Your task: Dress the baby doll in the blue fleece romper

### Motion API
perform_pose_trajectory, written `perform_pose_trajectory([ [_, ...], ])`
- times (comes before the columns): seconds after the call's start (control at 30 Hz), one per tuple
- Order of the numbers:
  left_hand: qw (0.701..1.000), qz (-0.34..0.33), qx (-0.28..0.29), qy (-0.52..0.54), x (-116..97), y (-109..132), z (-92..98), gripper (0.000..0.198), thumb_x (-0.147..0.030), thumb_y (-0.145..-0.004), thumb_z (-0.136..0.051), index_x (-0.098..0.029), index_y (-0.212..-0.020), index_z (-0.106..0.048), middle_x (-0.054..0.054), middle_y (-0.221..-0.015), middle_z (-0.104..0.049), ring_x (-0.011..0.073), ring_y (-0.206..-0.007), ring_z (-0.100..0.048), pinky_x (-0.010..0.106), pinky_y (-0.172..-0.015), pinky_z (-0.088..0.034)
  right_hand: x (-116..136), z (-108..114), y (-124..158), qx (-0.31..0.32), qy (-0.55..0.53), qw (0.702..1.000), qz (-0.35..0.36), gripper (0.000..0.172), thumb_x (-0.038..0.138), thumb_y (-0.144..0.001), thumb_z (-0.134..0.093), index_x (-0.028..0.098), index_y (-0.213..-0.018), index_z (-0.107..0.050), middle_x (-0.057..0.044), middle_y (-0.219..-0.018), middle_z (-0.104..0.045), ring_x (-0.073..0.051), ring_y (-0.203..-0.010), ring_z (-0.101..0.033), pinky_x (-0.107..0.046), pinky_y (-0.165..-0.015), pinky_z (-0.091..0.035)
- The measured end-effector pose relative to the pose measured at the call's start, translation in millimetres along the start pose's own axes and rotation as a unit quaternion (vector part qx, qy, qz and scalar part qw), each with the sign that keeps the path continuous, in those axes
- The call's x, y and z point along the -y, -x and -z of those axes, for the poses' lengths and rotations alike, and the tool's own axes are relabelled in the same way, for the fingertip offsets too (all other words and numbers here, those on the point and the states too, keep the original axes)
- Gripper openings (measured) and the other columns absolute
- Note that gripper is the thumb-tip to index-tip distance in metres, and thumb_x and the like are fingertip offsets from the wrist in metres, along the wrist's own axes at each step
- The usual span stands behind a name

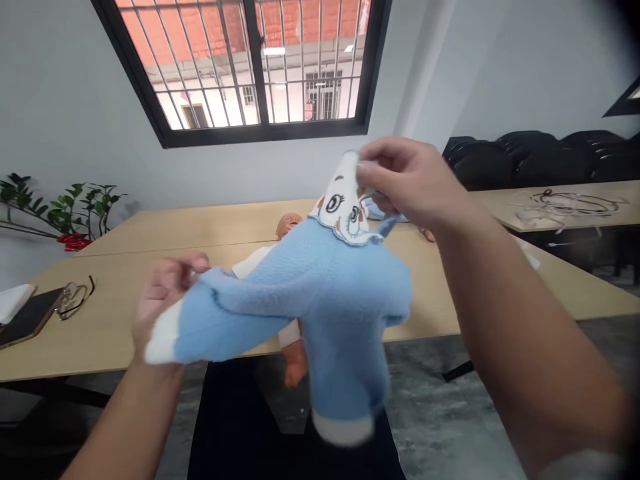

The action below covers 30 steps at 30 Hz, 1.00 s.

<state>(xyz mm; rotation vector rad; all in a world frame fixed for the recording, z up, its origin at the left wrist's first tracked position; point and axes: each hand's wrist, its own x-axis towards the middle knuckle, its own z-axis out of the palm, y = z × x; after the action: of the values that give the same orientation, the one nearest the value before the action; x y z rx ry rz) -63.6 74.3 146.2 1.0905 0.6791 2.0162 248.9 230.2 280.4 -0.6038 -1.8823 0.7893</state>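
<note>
A fuzzy light-blue baby garment (345, 287) hangs in the air in front of me, stretched between both hands. It has white cuffs and a white patch (333, 197) with an embroidered face at the top. My right hand (400, 177) pinches the top edge by that patch. At the left, my left hand (167, 287) grips one sleeve or leg near its white cuff, while another limb of the garment dangles. Behind it lies a baby doll (289, 225) on the table, mostly hidden; its head, some white clothing and a hand (295, 363) show.
The wooden table (115, 287) spans the view. Glasses (73, 300) and a dark notebook (30, 317) lie at its left. Coiled cables (575, 203) rest on another table to the right, with black chairs (540, 160) behind. A plant (65, 207) stands at the far left, below a barred window.
</note>
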Motion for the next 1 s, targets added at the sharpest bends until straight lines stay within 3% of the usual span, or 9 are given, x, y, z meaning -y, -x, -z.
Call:
perform_pose_trajectory([
  [0.17, 0.991, 0.014, 0.047, -0.125, 42.8, 31.7, 6.5, 0.016, -0.022, -0.089, -0.074, -0.021, -0.090, -0.058, 0.002, -0.103, -0.072, 0.0100, -0.081, -0.067, 0.019, -0.072, -0.056, -81.7, -48.1, -61.4, 0.065, 0.200, 0.977, 0.020, 0.022, 0.035, -0.089, -0.072, 0.015, -0.099, -0.074, -0.006, -0.095, -0.070, -0.016, -0.081, -0.062, -0.031, -0.076, -0.053],
  [0.23, 0.970, 0.058, 0.164, -0.171, 55.4, 42.6, 26.1, 0.016, -0.031, -0.096, -0.067, -0.024, -0.109, -0.061, 0.010, -0.129, -0.068, 0.0145, -0.086, -0.071, 0.026, -0.073, -0.059, -116.0, -70.3, -53.3, 0.101, 0.237, 0.966, 0.009, 0.032, 0.035, -0.091, -0.069, 0.015, -0.115, -0.072, -0.010, -0.110, -0.070, -0.020, -0.092, -0.065, -0.036, -0.088, -0.054],
  [0.33, 0.922, 0.110, 0.272, -0.253, 68.4, 38.7, 53.1, 0.049, -0.049, -0.100, -0.055, -0.029, -0.144, -0.050, 0.019, -0.169, -0.029, 0.0299, -0.118, -0.067, 0.028, -0.064, -0.059, -156.8, -85.7, -12.6, 0.120, 0.263, 0.957, 0.018, 0.046, 0.038, -0.095, -0.063, 0.015, -0.135, -0.062, -0.016, -0.135, -0.063, -0.028, -0.124, -0.058, -0.046, -0.111, -0.046],
  [0.4, 0.899, 0.133, 0.240, -0.342, 80.2, 17.2, 60.8, 0.052, -0.050, -0.102, -0.050, -0.031, -0.150, -0.045, 0.015, -0.174, -0.018, 0.0325, -0.133, -0.057, 0.027, -0.064, -0.058, -178.4, -84.8, 17.5, 0.122, 0.251, 0.960, -0.019, 0.047, 0.042, -0.101, -0.054, 0.016, -0.140, -0.058, -0.017, -0.141, -0.060, -0.029, -0.133, -0.053, -0.049, -0.117, -0.039],
  [0.47, 0.868, 0.151, 0.205, -0.426, 98.7, -14.9, 58.5, 0.053, -0.049, -0.102, -0.050, -0.029, -0.151, -0.046, 0.014, -0.169, -0.031, 0.0310, -0.138, -0.052, 0.034, -0.080, -0.061, -197.6, -80.7, 38.6, 0.129, 0.201, 0.968, -0.076, 0.045, 0.044, -0.105, -0.043, 0.017, -0.138, -0.059, -0.016, -0.139, -0.062, -0.026, -0.131, -0.055, -0.047, -0.117, -0.040],
  [0.6, 0.810, 0.133, 0.261, -0.508, 146.7, -78.1, 35.0, 0.069, -0.049, -0.094, -0.062, -0.023, -0.156, -0.044, 0.017, -0.153, -0.051, 0.0330, -0.140, -0.049, 0.053, -0.114, -0.045, -228.0, -80.2, 45.7, 0.081, 0.161, 0.974, -0.134, 0.058, 0.040, -0.095, -0.063, 0.016, -0.147, -0.051, -0.017, -0.143, -0.056, -0.022, -0.118, -0.060, -0.040, -0.106, -0.048],
  [0.7, 0.792, 0.060, 0.313, -0.521, 174.2, -105.2, 18.6, 0.053, -0.045, -0.092, -0.065, -0.027, -0.141, -0.061, 0.010, -0.152, -0.054, 0.0312, -0.144, -0.042, 0.055, -0.124, -0.033, -239.6, -86.2, 34.4, 0.053, 0.165, 0.973, -0.153, 0.058, 0.032, -0.090, -0.066, 0.014, -0.143, -0.054, -0.015, -0.129, -0.062, -0.017, -0.097, -0.060, -0.036, -0.095, -0.051],
  [0.83, 0.819, 0.018, 0.321, -0.476, 192.4, -117.1, 17.6, 0.025, -0.044, -0.095, -0.060, -0.024, -0.102, -0.074, 0.008, -0.150, -0.057, 0.0279, -0.143, -0.043, 0.052, -0.125, -0.031, -245.1, -89.1, 25.0, 0.024, 0.141, 0.981, -0.129, 0.024, 0.034, -0.096, -0.053, 0.015, -0.099, -0.068, -0.009, -0.105, -0.067, -0.019, -0.099, -0.059, -0.036, -0.096, -0.048],
  [1.0, 0.882, 0.067, 0.256, -0.390, 204.2, -116.5, 27.6, 0.031, -0.047, -0.096, -0.057, -0.019, -0.105, -0.068, 0.012, -0.125, -0.070, 0.0244, -0.119, -0.063, 0.042, -0.108, -0.048, -253.6, -94.8, 31.1, 0.013, 0.073, 0.991, -0.116, 0.047, 0.041, -0.095, -0.058, 0.017, -0.135, -0.055, -0.013, -0.130, -0.064, -0.023, -0.117, -0.059, -0.042, -0.107, -0.045],
])
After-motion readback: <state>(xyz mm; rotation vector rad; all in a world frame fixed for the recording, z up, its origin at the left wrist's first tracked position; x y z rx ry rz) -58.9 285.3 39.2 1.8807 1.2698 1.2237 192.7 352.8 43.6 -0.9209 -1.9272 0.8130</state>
